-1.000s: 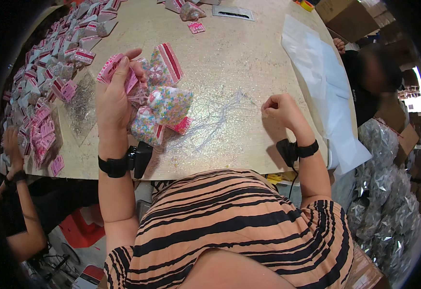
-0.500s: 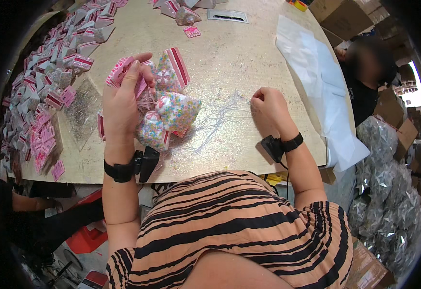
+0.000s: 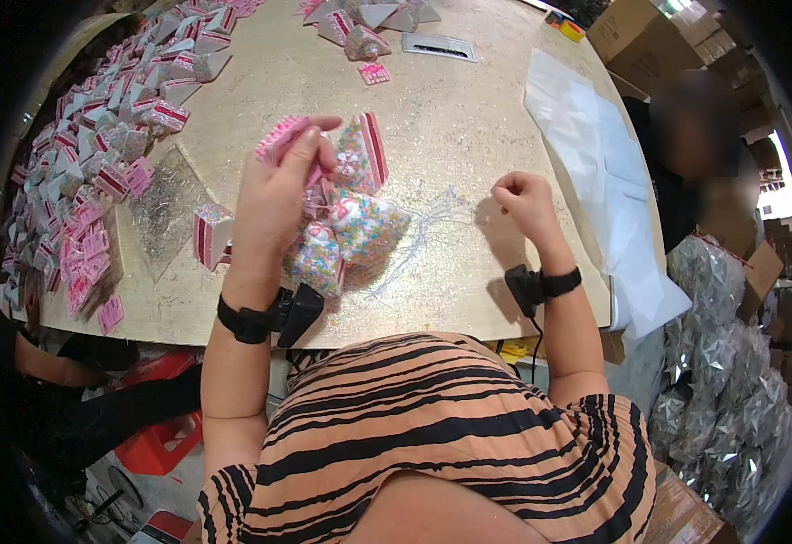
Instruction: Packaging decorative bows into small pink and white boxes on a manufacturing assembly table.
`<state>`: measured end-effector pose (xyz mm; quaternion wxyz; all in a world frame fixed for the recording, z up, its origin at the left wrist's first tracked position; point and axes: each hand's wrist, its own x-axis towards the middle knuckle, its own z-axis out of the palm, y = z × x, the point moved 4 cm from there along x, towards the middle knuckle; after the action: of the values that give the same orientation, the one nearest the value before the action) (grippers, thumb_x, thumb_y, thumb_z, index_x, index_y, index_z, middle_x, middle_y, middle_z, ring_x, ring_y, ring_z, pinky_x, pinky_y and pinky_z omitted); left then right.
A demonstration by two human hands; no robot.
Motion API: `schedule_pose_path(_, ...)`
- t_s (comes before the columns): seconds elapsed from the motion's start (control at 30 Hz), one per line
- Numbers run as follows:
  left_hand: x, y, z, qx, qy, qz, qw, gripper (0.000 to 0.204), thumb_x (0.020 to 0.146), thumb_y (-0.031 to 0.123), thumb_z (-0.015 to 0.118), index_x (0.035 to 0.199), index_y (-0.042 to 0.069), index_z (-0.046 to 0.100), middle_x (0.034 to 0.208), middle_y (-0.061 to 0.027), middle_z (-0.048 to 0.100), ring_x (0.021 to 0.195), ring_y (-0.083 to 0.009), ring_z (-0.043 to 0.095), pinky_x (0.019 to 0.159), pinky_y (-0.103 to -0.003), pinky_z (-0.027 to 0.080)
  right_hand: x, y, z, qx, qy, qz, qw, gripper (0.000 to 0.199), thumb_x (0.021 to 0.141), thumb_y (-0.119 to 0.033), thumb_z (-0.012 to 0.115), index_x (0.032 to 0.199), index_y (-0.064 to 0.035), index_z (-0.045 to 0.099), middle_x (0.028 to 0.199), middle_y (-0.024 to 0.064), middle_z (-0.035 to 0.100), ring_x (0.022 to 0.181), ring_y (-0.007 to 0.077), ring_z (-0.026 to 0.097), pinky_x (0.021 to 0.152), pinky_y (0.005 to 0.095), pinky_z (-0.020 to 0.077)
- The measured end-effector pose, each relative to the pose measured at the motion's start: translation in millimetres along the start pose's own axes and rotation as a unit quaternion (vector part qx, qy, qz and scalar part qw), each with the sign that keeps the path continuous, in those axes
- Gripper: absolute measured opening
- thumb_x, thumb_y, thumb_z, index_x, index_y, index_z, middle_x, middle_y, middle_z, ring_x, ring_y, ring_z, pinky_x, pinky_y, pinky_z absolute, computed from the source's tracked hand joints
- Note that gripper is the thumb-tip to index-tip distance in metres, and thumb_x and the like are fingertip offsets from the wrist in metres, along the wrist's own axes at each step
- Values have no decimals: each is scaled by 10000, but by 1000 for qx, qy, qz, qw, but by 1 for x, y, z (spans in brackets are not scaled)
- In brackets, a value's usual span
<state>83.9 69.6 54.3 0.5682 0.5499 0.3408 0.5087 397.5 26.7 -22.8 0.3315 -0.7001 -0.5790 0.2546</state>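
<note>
My left hand (image 3: 273, 199) is closed around pink printed tags (image 3: 280, 138) above the table. Several cake-slice ornaments (image 3: 370, 227) with multicoloured sprinkles and pink-and-red striped sides are bunched below and beside its fingers. To the right, my right hand (image 3: 529, 201) is raised with fingertips pinched together; whatever is in them, if anything, is too small to make out. Thin clear threads (image 3: 423, 227) lie on the table between the hands. Left of my left wrist, another cake-slice ornament (image 3: 210, 238) rests on the table, partly hidden by my forearm.
A large heap of cake-slice ornaments (image 3: 97, 145) covers the table's left side. A glittery clear sheet (image 3: 169, 213) lies beside it. White plastic sheeting (image 3: 586, 154) drapes over the right edge. A slotted plate (image 3: 439, 47) sits far back. A person (image 3: 695, 136) is at right.
My left hand has moved right with the tags and ornaments, uncovering more of the ornament beside its wrist. My right hand has shifted slightly right, still pinched.
</note>
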Motion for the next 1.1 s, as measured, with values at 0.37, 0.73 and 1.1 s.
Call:
schedule_pose_path(0.37, 2, -9, 22, 64, -86, -100, 989, 325, 908, 128, 535, 1200, -11, 571, 731, 34, 549, 670, -33, 493, 573, -189, 399, 17, -115, 16, 341, -173, -86, 920, 79, 819, -48, 608, 779, -11, 551, 713, 80, 626, 544, 118, 584, 492, 232, 472)
schedule_pose_path(0.73, -1, -14, 15, -64, -72, -127, 987, 246, 897, 84, 547, 1108, -34, 594, 740, 11, 570, 655, -56, 526, 593, -196, 437, 20, -168, 53, 290, -284, -140, 903, 130, 763, 14, 616, 830, -15, 508, 624, 34, 572, 501, 92, 569, 441, 218, 449)
schedule_pose_path(1.1, 0, -15, 8, -37, -24, -108, 993, 108, 873, 128, 599, 862, 22, 614, 700, 2, 571, 612, -72, 522, 550, -191, 406, 28, -167, 66, 257, -273, -150, 915, 138, 800, -29, 630, 853, -44, 504, 656, 21, 589, 490, 76, 561, 409, 186, 405)
